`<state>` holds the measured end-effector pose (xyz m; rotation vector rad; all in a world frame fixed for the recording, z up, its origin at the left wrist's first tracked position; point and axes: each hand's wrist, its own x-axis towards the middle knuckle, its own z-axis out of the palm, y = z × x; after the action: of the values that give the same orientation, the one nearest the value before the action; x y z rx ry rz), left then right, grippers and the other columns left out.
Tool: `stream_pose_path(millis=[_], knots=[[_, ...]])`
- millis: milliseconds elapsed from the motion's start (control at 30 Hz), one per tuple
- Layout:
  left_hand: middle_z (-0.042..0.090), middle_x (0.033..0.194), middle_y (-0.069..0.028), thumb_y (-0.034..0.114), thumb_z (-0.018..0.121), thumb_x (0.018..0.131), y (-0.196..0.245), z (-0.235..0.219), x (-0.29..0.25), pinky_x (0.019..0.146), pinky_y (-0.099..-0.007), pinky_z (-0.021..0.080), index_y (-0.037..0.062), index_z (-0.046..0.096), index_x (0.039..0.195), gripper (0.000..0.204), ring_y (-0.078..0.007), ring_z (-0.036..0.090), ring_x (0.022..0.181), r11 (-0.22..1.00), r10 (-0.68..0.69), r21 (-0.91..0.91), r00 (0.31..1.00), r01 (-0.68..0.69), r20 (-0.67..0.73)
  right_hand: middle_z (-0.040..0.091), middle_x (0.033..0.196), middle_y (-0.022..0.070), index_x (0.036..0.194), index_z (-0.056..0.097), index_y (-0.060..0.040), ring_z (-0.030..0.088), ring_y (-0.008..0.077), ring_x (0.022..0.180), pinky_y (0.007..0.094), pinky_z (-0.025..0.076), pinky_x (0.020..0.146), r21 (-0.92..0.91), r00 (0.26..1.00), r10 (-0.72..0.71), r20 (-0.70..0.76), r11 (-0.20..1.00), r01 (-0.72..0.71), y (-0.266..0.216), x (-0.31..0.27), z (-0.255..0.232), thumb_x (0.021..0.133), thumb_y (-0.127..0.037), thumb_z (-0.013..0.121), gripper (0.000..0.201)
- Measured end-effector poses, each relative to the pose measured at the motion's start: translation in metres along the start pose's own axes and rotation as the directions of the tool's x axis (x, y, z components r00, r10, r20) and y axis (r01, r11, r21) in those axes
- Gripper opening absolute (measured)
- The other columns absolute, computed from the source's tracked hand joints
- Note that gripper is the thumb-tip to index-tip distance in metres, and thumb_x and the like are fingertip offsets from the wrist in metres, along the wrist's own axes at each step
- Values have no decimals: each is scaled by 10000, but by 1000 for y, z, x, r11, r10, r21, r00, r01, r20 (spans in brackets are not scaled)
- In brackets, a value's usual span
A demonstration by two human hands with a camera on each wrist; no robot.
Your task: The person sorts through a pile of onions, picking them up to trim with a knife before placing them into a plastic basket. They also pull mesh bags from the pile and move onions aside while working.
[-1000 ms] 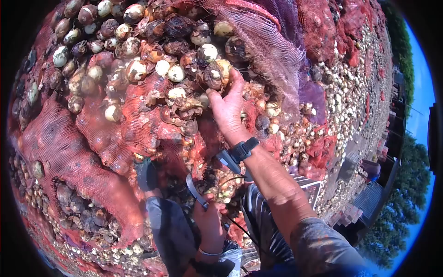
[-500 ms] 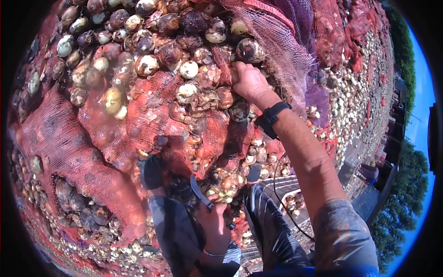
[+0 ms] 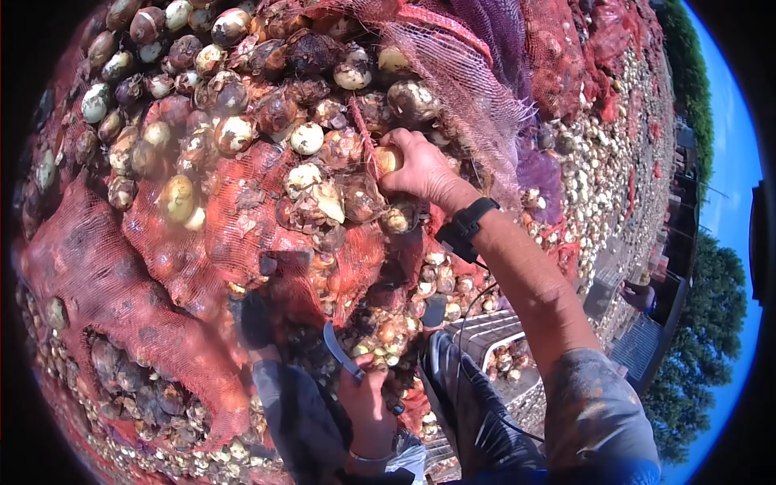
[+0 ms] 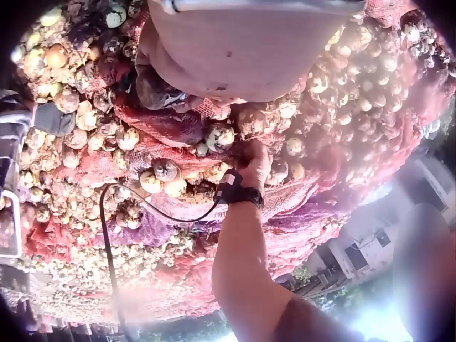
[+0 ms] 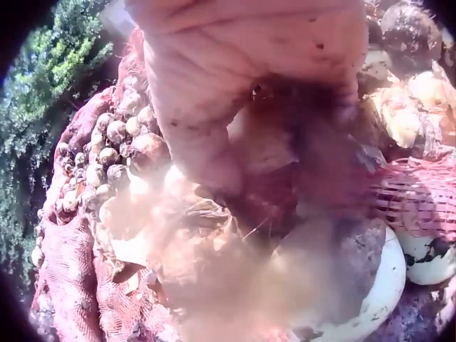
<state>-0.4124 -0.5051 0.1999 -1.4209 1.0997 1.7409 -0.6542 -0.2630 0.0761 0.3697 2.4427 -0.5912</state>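
Observation:
In the head view my right hand (image 3: 424,170) curls its fingers and thumb round a yellowish onion (image 3: 390,159) on the pile. A twisted strip of red mesh (image 3: 364,129) runs right beside that onion. Up close in the right wrist view, my right hand (image 5: 249,78) bends over the onions, its fingertips partly shadowed and blurred. Low in the head view my left hand (image 3: 368,400) grips a curved knife (image 3: 333,343), its blade pointing up and away from my legs. The left wrist view shows my left hand (image 4: 221,53) large at the top, the knife hidden there.
Torn red mesh sacks (image 3: 121,275) full of onions lie on the left, with dirty loose onions (image 3: 307,137) heaped ahead. Purple netting (image 3: 501,48) drapes over the back. A pale crate (image 3: 485,335) stands by my right leg, and a cable (image 3: 465,315) hangs from my right wrist.
My right hand let go of one onion, moved right and now grips another. A yellow onion has appeared on the mesh sack at the left. My left hand still holds the knife low.

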Motion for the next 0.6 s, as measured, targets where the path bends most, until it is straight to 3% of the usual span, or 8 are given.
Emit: stream_pose_path(millis=[33, 133, 233, 300, 433, 500, 567, 600], knots=[[630, 834, -125, 24, 596, 831, 1, 3, 1, 541, -322, 499, -26, 562, 1105, 281, -208, 613, 668, 1000, -20, 16, 1000, 20, -2, 555, 1224, 183, 1293, 593, -162, 602, 360, 1137, 419, 486, 1008, -54, 999, -36, -31, 998, 35, 3, -7, 4, 647, -302, 799, 693], [632, 874, -117, 9, 594, 832, -15, -4, 10, 541, -321, 508, -27, 564, 1103, 274, -202, 621, 694, 991, 71, 117, 997, -67, -23, 545, 1250, 175, 1333, 555, -173, 602, 354, 1138, 418, 488, 1002, 92, 999, -39, 16, 995, 37, 7, -12, 2, 665, -294, 804, 724], [632, 909, -112, -2, 593, 835, -18, -3, 13, 537, -320, 514, -25, 565, 1102, 270, -199, 631, 725, 997, 37, 73, 999, -34, -30, 554, 1217, 171, 1385, 481, -200, 585, 376, 1148, 442, 491, 977, -244, 976, -61, 208, 963, 112, -7, 2, -16, 636, -284, 854, 841], [632, 877, -108, -9, 584, 841, -18, 0, 13, 520, -317, 503, -15, 568, 1105, 265, -200, 631, 695, 997, 43, 71, 998, -40, -42, 559, 1206, 157, 1327, 508, -179, 574, 378, 1154, 436, 495, 960, -485, 961, -134, 241, 842, 238, -12, 14, -11, 633, -261, 843, 775], [630, 831, -101, -17, 575, 847, -10, 7, 8, 506, -315, 492, -2, 576, 1104, 258, -201, 621, 631, 1000, -13, 27, 999, 14, -29, 562, 1183, 143, 1265, 525, -149, 567, 368, 1148, 432, 496, 956, -428, 887, -353, 299, 781, 455, -8, 35, 4, 612, -240, 838, 731], [629, 817, -98, -18, 574, 848, -11, 7, 9, 500, -314, 488, 1, 578, 1102, 255, -201, 615, 610, 999, -31, 14, 998, 32, -50, 548, 1157, 144, 1231, 526, -118, 553, 366, 1136, 432, 495, 954, -371, 784, -439, 438, 707, 603, -8, 41, -2, 586, -222, 838, 724], [633, 843, -94, -19, 573, 848, -12, 3, 12, 522, -316, 500, -3, 583, 1092, 245, -191, 625, 653, 996, -48, 72, 999, 49, -15, 602, 1139, 145, 1277, 532, -110, 597, 355, 1103, 422, 507, 946, -386, 793, -441, 421, 704, 596, -11, 37, -9, 574, -230, 842, 777], [633, 843, -94, -19, 573, 848, -12, 2, 10, 522, -316, 500, -3, 583, 1092, 245, -191, 625, 653, 996, -57, 70, 998, 58, -20, 637, 1114, 143, 1306, 530, -103, 627, 333, 1069, 405, 513, 940, -247, 887, -327, 325, 876, 413, -12, 27, -14, 571, -241, 843, 811]])
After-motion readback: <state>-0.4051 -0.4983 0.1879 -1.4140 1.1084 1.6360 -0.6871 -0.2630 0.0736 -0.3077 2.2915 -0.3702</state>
